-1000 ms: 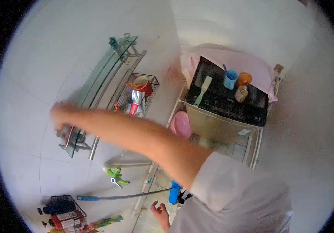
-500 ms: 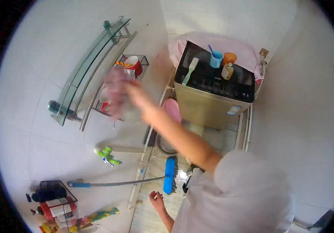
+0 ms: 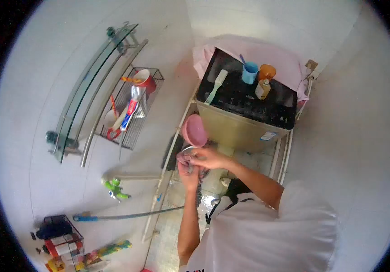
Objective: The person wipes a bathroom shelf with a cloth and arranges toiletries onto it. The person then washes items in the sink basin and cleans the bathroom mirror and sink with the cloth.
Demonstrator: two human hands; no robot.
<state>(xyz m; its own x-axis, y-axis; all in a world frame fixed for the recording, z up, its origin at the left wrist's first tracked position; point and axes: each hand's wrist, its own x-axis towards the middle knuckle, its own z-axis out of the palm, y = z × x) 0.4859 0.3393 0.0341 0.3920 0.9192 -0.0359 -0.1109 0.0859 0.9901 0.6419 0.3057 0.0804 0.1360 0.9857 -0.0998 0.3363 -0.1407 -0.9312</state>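
Biggest in front of me is the washing machine (image 3: 235, 129), with a pale green brush, two cups and a small bottle on its black top. The long glass shelf (image 3: 86, 86) runs along the left wall, and below it a pole (image 3: 145, 212) with a blue grip slants across. Next in size come the wire basket (image 3: 137, 131), holding a red cup and a toothpaste tube among other bits, and the pink basin (image 3: 196, 129) by the machine's near corner.

Smaller than these is the pinkish cloth (image 3: 184, 158), bunched up between the person's hands, just beside the basin but, as far as I can tell, not in it. The left hand (image 3: 189, 177) is curled around the bundle from the near side; the right hand (image 3: 208, 158) grips it from the right, its fingers drawn in narrow.

So the cloth is already picked up and gathered in both hands; that much looks done. It is not yet spread out or laid down, so I judge the handling unfinished. Whether it is wet I cannot tell.
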